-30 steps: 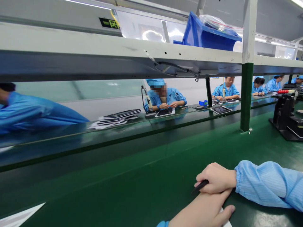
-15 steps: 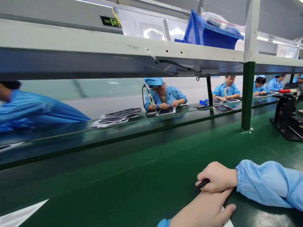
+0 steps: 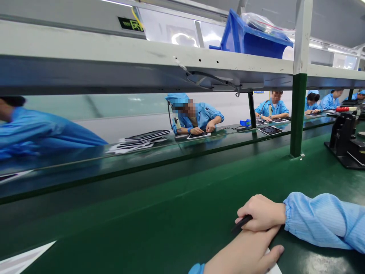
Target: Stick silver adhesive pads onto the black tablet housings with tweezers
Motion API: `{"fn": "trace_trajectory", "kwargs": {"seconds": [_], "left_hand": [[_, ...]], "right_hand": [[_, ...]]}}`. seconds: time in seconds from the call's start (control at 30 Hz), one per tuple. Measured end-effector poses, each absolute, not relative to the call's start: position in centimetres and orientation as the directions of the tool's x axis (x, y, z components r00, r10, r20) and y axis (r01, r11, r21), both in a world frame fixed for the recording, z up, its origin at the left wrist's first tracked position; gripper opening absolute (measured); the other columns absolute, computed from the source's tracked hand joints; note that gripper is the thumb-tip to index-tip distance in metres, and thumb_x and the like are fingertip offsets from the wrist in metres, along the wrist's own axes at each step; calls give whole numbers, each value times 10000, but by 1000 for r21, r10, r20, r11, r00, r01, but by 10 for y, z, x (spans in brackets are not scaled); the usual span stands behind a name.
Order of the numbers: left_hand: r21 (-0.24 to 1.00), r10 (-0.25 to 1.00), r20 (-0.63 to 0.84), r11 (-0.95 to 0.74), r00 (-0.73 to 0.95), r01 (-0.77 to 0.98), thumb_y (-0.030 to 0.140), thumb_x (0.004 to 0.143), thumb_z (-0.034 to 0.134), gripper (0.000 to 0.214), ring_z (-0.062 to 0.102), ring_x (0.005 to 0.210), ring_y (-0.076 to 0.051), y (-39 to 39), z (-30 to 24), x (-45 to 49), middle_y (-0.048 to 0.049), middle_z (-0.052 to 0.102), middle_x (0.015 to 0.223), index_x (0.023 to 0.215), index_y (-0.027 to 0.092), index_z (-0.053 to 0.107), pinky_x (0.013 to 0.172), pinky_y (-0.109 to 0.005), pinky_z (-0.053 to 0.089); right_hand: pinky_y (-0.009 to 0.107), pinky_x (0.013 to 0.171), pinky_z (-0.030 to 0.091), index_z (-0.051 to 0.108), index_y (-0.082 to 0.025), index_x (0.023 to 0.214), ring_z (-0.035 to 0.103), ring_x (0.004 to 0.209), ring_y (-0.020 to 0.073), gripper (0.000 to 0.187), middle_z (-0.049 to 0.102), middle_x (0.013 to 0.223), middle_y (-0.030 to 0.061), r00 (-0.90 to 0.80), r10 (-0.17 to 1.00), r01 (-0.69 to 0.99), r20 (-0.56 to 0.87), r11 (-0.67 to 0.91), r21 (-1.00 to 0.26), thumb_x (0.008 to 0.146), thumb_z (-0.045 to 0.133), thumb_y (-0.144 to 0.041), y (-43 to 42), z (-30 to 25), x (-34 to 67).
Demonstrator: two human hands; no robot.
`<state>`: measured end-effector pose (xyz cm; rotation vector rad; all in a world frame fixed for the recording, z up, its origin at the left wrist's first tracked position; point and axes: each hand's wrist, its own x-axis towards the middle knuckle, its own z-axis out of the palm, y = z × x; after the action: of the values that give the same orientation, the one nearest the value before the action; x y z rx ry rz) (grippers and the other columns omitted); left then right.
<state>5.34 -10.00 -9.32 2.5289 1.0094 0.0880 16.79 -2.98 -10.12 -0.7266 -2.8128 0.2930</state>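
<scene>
My right hand (image 3: 261, 213) comes in from the right in a light blue sleeve and is closed around a slim black tool (image 3: 242, 223). That tool points down and to the left; its exact kind cannot be made out. Below it, my left hand (image 3: 245, 251) lies palm down, with the thumb stretched out to the side. The right hand rests across the left one and hides most of its fingers. A corner of a white sheet (image 3: 274, 268) peeks out beneath the left thumb.
The green bench (image 3: 142, 213) carries a post (image 3: 298, 114), a black fixture (image 3: 345, 140) and a white sheet (image 3: 25, 258). Overhead runs a shelf (image 3: 114, 49) with a blue bin (image 3: 256, 40). Across the bench, co-workers (image 3: 203, 116) sit near stacked sheets (image 3: 138, 140).
My hands and the black tool have hardly moved. Across the bench, the co-worker in the middle leans a little to the left and lower, with hands shifted over the work.
</scene>
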Motion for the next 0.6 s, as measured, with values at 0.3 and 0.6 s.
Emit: {"fn": "trace_trajectory", "kwargs": {"seconds": [0.3,0.6], "left_hand": [[409,661,-106,-652,743,639,345,959,551,537,514,1333,-359,-100,-93,54,-109,515,1502,1469,189,487,1111,-433,447],[409,659,-107,-653,744,638,342,963,547,516,535,1311,-361,-101,-92,55,-117,536,1480,1453,186,505,1126,-452,429]], "right_hand": [[238,555,249,560,-181,661,343,560,107,267,480,600,-37,-851,499,451,161,854,-260,913,581,-267,-30,-101,169],[238,566,261,600,-181,691,389,578,112,238,524,619,-29,-852,501,455,151,852,-260,911,591,-269,-30,-101,169]]}}
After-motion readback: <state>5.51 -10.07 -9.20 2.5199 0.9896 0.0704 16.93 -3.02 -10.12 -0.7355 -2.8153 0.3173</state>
